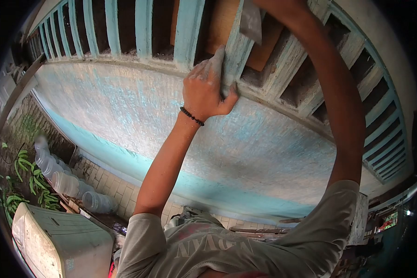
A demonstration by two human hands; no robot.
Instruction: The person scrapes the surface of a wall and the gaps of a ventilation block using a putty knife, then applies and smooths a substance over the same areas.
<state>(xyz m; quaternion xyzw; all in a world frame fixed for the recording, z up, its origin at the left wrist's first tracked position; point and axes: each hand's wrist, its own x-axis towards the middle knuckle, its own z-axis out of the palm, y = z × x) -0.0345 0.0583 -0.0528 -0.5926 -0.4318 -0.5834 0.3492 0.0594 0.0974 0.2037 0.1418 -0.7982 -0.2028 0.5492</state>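
Note:
My left hand (pixel 207 85) is pressed on the ledge under a row of upright slats, its index finger stretched up and its thumb spread to the right. Grey dust coats its fingers; the other fingertips are partly hidden behind the knuckles. Beside it stands a worn pale slat (pixel 236 58). At the top edge my right hand (pixel 277 5), mostly cut off, holds what looks like a flat metal scraper (pixel 251 23). The scraper's blade lies over the upper part of that slat. Its handle is out of view.
Turquoise slats (pixel 143 28) run left and right above a scuffed wall (pixel 139 102). Lower left are stacked clear plastic containers (pixel 66 184), green plants (pixel 30 171) and a dirty whitish box (pixel 60 236). Paving tiles (pixel 125 190) line the wall's foot.

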